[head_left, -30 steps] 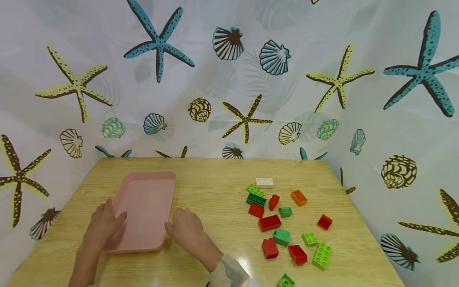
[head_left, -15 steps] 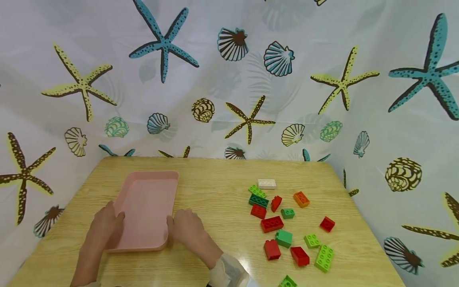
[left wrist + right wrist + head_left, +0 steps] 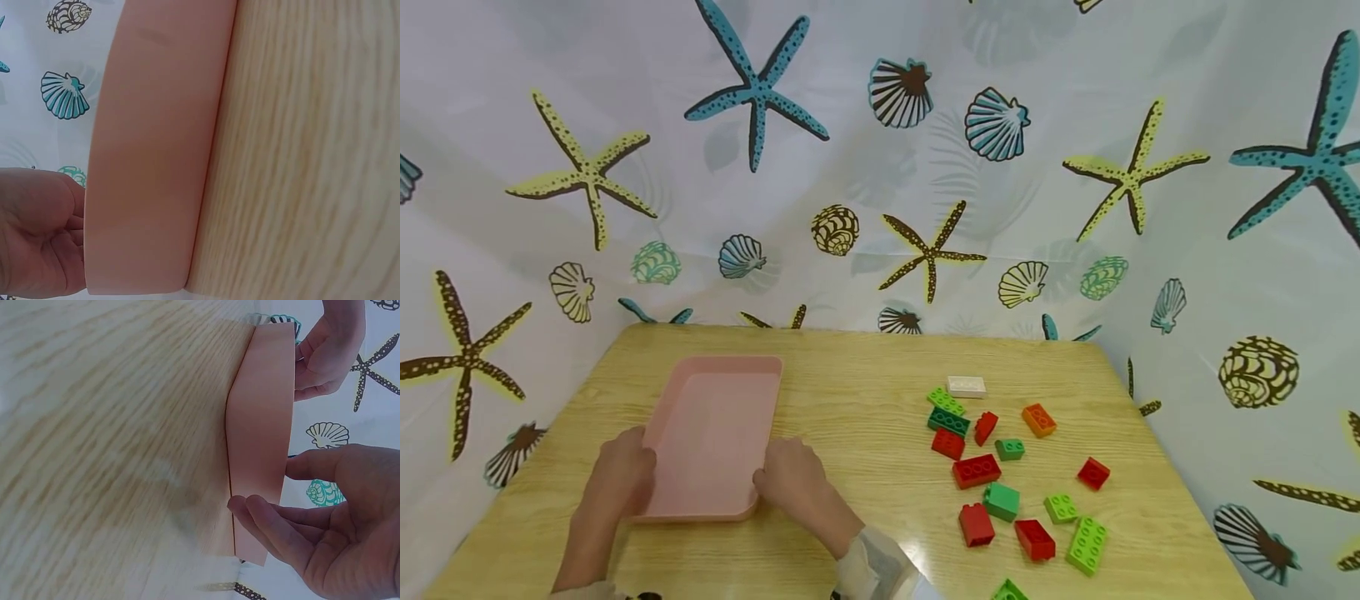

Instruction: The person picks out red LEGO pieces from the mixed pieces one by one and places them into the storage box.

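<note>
A shallow pink tray stands on the left part of the wooden table, nothing in it. My left hand grips its left side near the front corner, thumb over the rim. Opposite, my right hand holds the right side. In the right wrist view the right thumb meets the rim and the fingers lie along the outer wall. Up close in the left wrist view, the tray's outer wall hides the left fingertips.
Loose building bricks lie on the table's right half: a white one, an orange one, a long red one, a light green one and several more. A shell-print curtain hangs behind and at the sides.
My left thumb has drawn in from over the tray floor to the rim. The head view has turned slightly left; the tray and bricks keep their places on the table.
</note>
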The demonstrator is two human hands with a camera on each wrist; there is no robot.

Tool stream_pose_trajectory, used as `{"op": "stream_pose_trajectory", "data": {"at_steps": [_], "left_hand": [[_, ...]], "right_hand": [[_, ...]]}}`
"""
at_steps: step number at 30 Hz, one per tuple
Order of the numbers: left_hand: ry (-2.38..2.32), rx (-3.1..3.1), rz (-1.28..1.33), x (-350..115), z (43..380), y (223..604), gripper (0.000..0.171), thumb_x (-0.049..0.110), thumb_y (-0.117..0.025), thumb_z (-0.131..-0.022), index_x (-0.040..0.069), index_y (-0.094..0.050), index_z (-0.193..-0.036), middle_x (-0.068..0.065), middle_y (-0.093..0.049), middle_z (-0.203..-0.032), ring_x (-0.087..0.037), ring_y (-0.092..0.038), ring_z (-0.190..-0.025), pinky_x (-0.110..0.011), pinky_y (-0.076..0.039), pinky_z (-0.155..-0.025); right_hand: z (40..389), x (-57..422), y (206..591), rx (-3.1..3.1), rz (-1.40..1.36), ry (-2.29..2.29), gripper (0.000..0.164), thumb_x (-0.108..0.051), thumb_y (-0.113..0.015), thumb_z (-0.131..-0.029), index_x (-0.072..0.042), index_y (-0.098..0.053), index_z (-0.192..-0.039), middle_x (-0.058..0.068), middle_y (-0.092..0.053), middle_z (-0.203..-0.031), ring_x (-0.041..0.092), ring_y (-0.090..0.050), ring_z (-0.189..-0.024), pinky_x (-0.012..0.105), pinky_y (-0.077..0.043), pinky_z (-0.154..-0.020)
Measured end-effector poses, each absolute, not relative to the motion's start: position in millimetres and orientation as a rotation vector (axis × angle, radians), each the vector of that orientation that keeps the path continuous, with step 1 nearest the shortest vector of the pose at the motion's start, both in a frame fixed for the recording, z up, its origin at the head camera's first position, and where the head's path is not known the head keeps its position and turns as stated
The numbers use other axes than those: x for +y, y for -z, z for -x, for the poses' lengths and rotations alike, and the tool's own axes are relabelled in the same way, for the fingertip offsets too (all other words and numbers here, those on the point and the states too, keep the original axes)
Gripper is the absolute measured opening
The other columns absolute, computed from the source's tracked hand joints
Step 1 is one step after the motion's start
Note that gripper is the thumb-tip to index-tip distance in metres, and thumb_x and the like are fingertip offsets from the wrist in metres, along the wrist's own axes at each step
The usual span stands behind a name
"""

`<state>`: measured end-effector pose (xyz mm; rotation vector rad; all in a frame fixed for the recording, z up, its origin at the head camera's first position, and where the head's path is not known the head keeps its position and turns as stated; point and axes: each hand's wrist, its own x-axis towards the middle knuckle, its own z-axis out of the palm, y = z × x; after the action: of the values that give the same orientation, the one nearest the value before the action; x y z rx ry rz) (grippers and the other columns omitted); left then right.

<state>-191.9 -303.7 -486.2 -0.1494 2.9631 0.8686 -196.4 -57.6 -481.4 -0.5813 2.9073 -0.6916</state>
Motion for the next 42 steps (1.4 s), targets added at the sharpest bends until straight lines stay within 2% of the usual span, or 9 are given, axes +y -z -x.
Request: {"op": "stream_pose_trajectory", "data": {"at_steps": [5, 12, 15, 19, 24, 31, 42], "left_hand": [[-0.896, 2.951, 0.149, -304, 195, 488, 0.047, -0.001, -0.032, -0.079, -0.020, -0.039, -0.121, -0.040, -0.047, -0.115, -0.040, -0.049, -0.093, -0.058, -0.045, -0.080], [-0.892, 2.990, 0.086, -308, 205, 498, 0.042, -0.003, -0.036, -0.074, -0.013, -0.052, -0.112, -0.029, -0.059, -0.099, -0.034, -0.050, -0.077, -0.051, -0.046, -0.066], [-0.871, 2.983, 0.079, -309, 207, 497, 0.045, -0.002, -0.035, -0.076, -0.013, -0.049, -0.117, -0.033, -0.055, -0.108, -0.041, -0.051, -0.089, -0.056, -0.046, -0.074], [-0.838, 2.988, 0.027, -309, 208, 495, 0.046, -0.001, -0.036, -0.076, -0.014, -0.048, -0.119, -0.035, -0.052, -0.114, -0.048, -0.046, -0.100, -0.059, -0.044, -0.079], [-0.861, 2.980, -0.047, -310, 208, 494, 0.044, -0.001, -0.039, -0.078, -0.015, -0.048, -0.119, -0.034, -0.055, -0.111, -0.042, -0.051, -0.095, -0.054, -0.047, -0.075], [-0.885, 2.967, -0.087, -302, 206, 484, 0.042, 0.001, -0.043, -0.078, -0.016, -0.050, -0.116, -0.033, -0.057, -0.107, -0.044, -0.051, -0.096, -0.053, -0.048, -0.076], [-0.960, 2.942, -0.119, -279, 202, 470, 0.041, 0.002, -0.046, -0.082, -0.017, -0.048, -0.118, -0.035, -0.055, -0.110, -0.042, -0.050, -0.101, -0.053, -0.048, -0.080]], "right_hand": [[199, -60, 482, 2.852, 0.524, 0.740, 0.039, -0.009, -0.060, -0.072, -0.017, -0.033, -0.045, -0.009, -0.029, -0.040, 0.003, -0.025, -0.032, 0.016, -0.020, -0.026], [204, -61, 480, 2.801, 0.474, 0.722, 0.024, -0.004, -0.063, -0.070, -0.012, -0.047, -0.055, -0.005, -0.040, -0.047, 0.005, -0.032, -0.036, 0.016, -0.026, -0.029], [205, -61, 478, 2.809, 0.497, 0.717, 0.018, -0.002, -0.063, -0.069, -0.010, -0.051, -0.059, -0.003, -0.042, -0.050, 0.006, -0.034, -0.038, 0.016, -0.027, -0.030], [204, -59, 477, 2.798, 0.497, 0.744, 0.017, 0.001, -0.063, -0.069, -0.008, -0.052, -0.060, -0.002, -0.043, -0.052, 0.007, -0.035, -0.040, 0.016, -0.028, -0.030], [200, -52, 476, 2.753, 0.434, 0.806, 0.017, 0.003, -0.063, -0.068, -0.007, -0.051, -0.061, -0.002, -0.042, -0.053, 0.007, -0.034, -0.040, 0.017, -0.027, -0.030], [198, -37, 470, 2.717, 0.444, 0.914, 0.014, 0.008, -0.056, -0.068, -0.005, -0.051, -0.065, -0.001, -0.040, -0.056, 0.008, -0.034, -0.042, 0.017, -0.027, -0.032], [206, -9, 461, 2.727, 0.434, 0.950, 0.014, 0.008, -0.056, -0.069, -0.005, -0.052, -0.069, -0.001, -0.043, -0.056, 0.009, -0.037, -0.043, 0.018, -0.028, -0.034]]}}
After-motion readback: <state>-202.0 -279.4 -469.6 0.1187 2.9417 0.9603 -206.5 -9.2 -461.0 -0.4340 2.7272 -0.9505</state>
